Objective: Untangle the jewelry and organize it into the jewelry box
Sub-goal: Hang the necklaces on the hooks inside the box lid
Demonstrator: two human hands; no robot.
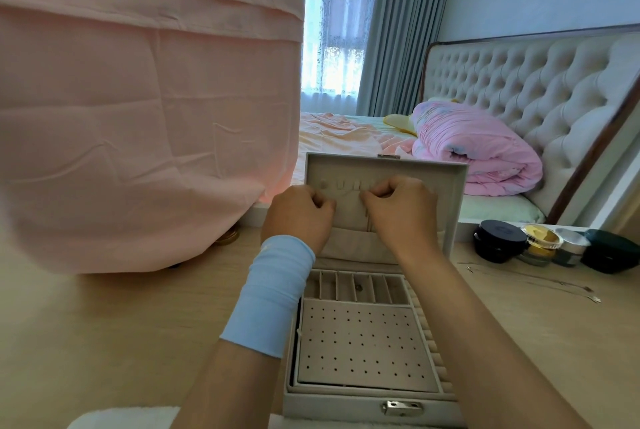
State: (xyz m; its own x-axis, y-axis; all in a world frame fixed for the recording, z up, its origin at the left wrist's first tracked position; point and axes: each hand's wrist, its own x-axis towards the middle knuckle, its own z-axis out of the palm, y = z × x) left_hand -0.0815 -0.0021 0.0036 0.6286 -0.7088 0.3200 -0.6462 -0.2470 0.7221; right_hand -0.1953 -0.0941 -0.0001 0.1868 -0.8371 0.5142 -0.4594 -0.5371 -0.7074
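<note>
An open jewelry box (363,409) sits on the table (138,324) with its lid (454,207) standing upright. A person's left hand (298,214), a blue band (273,293) on the wrist, and right hand (403,212) meet against the lid's inner lining by a row of hooks. The fingers (373,196) of both hands are curled tight, and a thin chain (369,221) hangs just below the right fingertips, though whether either hand pinches it cannot be told. More fine chains (540,281) lie on the table right of the box, near a cluster of small jars (500,245).
</note>
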